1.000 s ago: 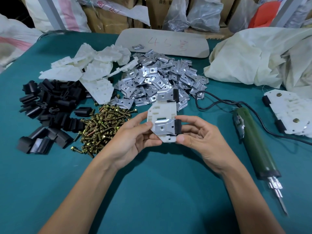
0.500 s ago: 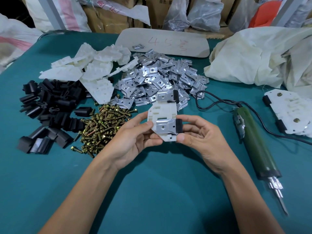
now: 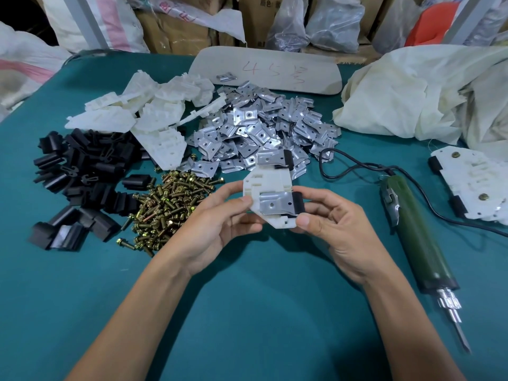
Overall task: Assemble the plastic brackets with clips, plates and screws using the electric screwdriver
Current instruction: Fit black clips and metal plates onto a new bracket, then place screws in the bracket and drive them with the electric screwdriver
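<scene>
Since half a second ago the white plastic bracket [image 3: 268,182] has slid a touch toward 3 o'clock between the hands; nothing else has shifted. The left hand [image 3: 211,229] has its grip pinched on the bracket's left edge. The right hand [image 3: 341,232] has its grip pinched on the lower right corner, thumb tip just below the black plastic clip [image 3: 298,203]. That clip caps the right end of the silver metal plate [image 3: 275,206] seated across the bracket's lower half.

The bracket is held above the teal table [image 3: 261,312], long axis running 12 to 6, with the plate's hole facing up and empty. A screw looks due next. The pile of brass screws [image 3: 170,207] lies at 9 o'clock, nearer the left hand. The green electric screwdriver [image 3: 417,237] lies at 3 o'clock beside the right hand, its bit pointing to 5. The forearms reach in from 7 and 5 o'clock.
</scene>
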The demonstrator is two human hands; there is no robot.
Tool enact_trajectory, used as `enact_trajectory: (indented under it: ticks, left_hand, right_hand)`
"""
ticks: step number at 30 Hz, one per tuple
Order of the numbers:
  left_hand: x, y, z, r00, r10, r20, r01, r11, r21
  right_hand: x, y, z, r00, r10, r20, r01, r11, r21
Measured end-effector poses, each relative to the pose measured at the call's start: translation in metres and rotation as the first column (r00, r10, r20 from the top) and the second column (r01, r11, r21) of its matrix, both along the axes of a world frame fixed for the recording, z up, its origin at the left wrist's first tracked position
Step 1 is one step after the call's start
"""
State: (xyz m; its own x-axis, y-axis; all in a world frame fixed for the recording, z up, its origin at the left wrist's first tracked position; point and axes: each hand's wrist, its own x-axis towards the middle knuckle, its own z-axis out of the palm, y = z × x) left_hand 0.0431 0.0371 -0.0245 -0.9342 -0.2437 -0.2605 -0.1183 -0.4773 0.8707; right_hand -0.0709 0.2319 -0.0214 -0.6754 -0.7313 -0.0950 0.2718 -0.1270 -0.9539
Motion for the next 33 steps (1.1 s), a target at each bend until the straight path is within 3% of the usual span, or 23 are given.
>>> enact_trajectory:
  ticks: [5, 6, 8, 10, 12, 13, 15, 18, 22, 24, 28, 33]
  left_hand:
    - [0.001, -0.004, 0.003, 0.991, 0.063, -0.12, -0.087, 0.973, -0.214]
    - [0.001, -0.004, 0.003, 0.988, 0.082, -0.133, -0.122, 0.938, -0.324]
    - [0.0, -0.003, 0.006, 0.983, 0.09, -0.159, -0.171, 0.759, -0.628]
    - [-0.001, -0.003, 0.011, 0.977, 0.084, -0.198, -0.213, 0.5, -0.84]
    - [-0.001, -0.007, 0.019, 0.964, 0.066, -0.258, -0.266, 0.263, -0.927]
    - [-0.001, -0.01, 0.023, 0.959, 0.06, -0.275, -0.282, 0.2, -0.938]
    - [-0.002, -0.011, 0.034, 0.96, 0.033, -0.279, -0.279, 0.233, -0.932]
    - [-0.005, -0.007, 0.047, 0.969, -0.03, -0.247, -0.219, 0.374, -0.901]
    - [-0.012, -0.001, 0.048, 0.979, -0.129, -0.161, -0.057, 0.583, -0.81]
    - [-0.016, 0.003, 0.039, 0.98, -0.178, -0.084, 0.049, 0.635, -0.771]
    - [-0.023, 0.013, 0.013, 0.978, -0.2, 0.06, 0.169, 0.593, -0.787]
    - [-0.028, 0.022, 0.001, 0.973, -0.166, 0.158, 0.22, 0.49, -0.844]
  right_hand:
    - [-0.005, 0.003, 0.002, 0.988, -0.011, 0.154, 0.025, 0.996, -0.087]
    - [-0.005, 0.003, 0.003, 0.986, -0.006, 0.167, 0.022, 0.995, -0.095]
    - [-0.006, 0.004, 0.003, 0.984, 0.013, 0.177, 0.006, 0.994, -0.107]
    - [-0.007, 0.006, 0.003, 0.983, 0.026, 0.182, -0.005, 0.994, -0.113]
    - [-0.009, 0.008, 0.002, 0.98, 0.03, 0.197, -0.005, 0.992, -0.127]
    - [-0.01, 0.009, 0.002, 0.978, 0.029, 0.205, -0.002, 0.991, -0.13]
    - [-0.012, 0.011, 0.002, 0.977, 0.031, 0.212, -0.006, 0.993, -0.114]
    - [-0.015, 0.012, 0.002, 0.979, 0.027, 0.203, -0.018, 0.999, -0.046]
    - [-0.018, 0.011, 0.001, 0.984, -0.118, 0.136, 0.107, 0.991, 0.079]
    - [-0.019, 0.011, 0.0, 0.979, -0.183, 0.087, 0.173, 0.978, 0.115]
    - [-0.021, 0.009, -0.007, 0.954, -0.299, -0.031, 0.3, 0.94, 0.161]
    - [-0.021, 0.009, -0.013, 0.944, -0.307, -0.119, 0.325, 0.929, 0.18]
